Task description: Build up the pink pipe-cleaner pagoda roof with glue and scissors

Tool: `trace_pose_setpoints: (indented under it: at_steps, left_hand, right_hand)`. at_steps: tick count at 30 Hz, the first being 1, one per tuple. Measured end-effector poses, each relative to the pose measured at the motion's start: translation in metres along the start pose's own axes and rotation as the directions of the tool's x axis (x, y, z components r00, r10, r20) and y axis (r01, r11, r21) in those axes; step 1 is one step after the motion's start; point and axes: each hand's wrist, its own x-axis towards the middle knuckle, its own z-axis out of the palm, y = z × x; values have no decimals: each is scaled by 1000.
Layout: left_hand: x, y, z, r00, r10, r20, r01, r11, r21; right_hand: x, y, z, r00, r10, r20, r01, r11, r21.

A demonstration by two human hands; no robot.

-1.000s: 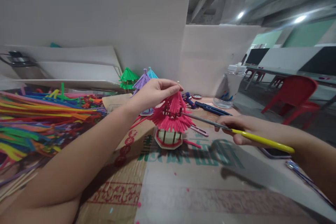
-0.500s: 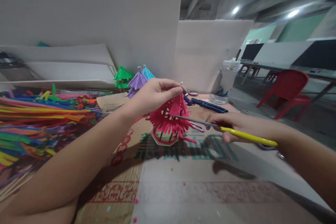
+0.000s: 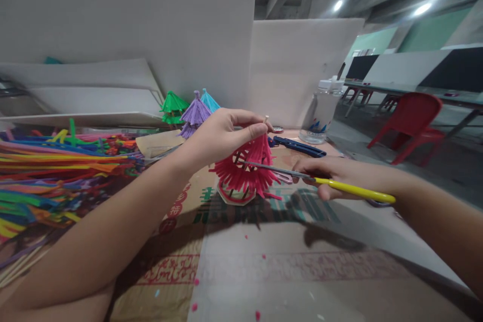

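In the head view, the left hand (image 3: 230,136) pinches the peak of a fuzzy pink pipe-cleaner pagoda (image 3: 260,173), which leans over flat printed cardboard (image 3: 158,307) around the middle of the table (image 3: 334,149); its pale base is many-sided. The right hand's (image 3: 320,171) fingers are closed around a yellow-handled tool (image 3: 354,189), its slender metal tip against the pagoda's tiered fringe. Green (image 3: 174,104), purple (image 3: 196,110) and blue (image 3: 209,99) cone-roofed pagodas stand towards the table's back edge. Long, soft pipe cleaners (image 3: 60,166) heap along its left side; a clear cylindrical jar (image 3: 319,115) stands near its back right corner.
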Motion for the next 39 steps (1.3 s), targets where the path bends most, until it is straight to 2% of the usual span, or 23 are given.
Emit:
trace_pose_setpoints:
  at_steps: [19, 26, 35, 37, 39]
  left_hand:
    - [0, 1, 2, 1000, -17, -19, 17, 1000, 6]
    - [0, 0, 1, 1000, -2, -7, 2, 1000, 9]
    - [1, 1, 1, 1000, -15, -9, 15, 1000, 16]
    - [1, 1, 1, 1000, -19, -12, 19, 1000, 4]
    - [0, 0, 1, 1000, -22, -17, 22, 1000, -12]
  right_hand:
    - [4, 1, 6, 1000, 8, -2, -8, 1000, 15]
    - [6, 7, 10, 1000, 4, -28, -1, 996, 84]
    - [3, 6, 13, 994, 110, 11, -111, 983, 145]
    - [3, 2, 12, 993, 117, 20, -119, 985, 128]
    - [4, -1, 11, 998, 64, -4, -64, 996, 66]
